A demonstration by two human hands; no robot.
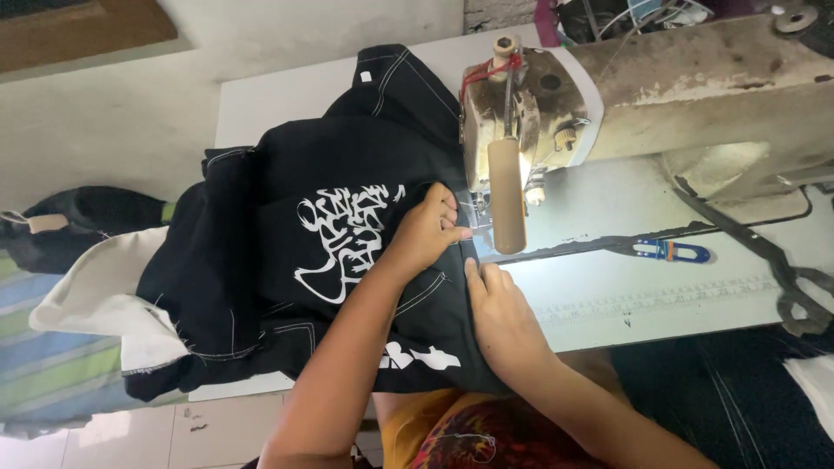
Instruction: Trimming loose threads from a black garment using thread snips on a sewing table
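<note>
A black garment (pixel 287 260) with white stitching and a white printed design lies on the sewing table (pixel 608 295), bunched to the left. My left hand (pixel 426 230) presses flat on the cloth just left of the needle area. My right hand (pixel 499 313) rests on the cloth's edge below the needle, fingers pointing toward the presser foot (pixel 476 217). The worn cream sewing machine (pixel 625 95) stands over the table, its head above the cloth edge. Neither hand grips anything; both hold the fabric down.
Blue-handled thread snips (pixel 671 252) lie on the table right of the needle. A dark strap (pixel 747 243) trails across the table to the right. White cloth (pixel 104 295) and striped fabric (pixel 52 373) hang at the left. More dark fabric lies at lower right.
</note>
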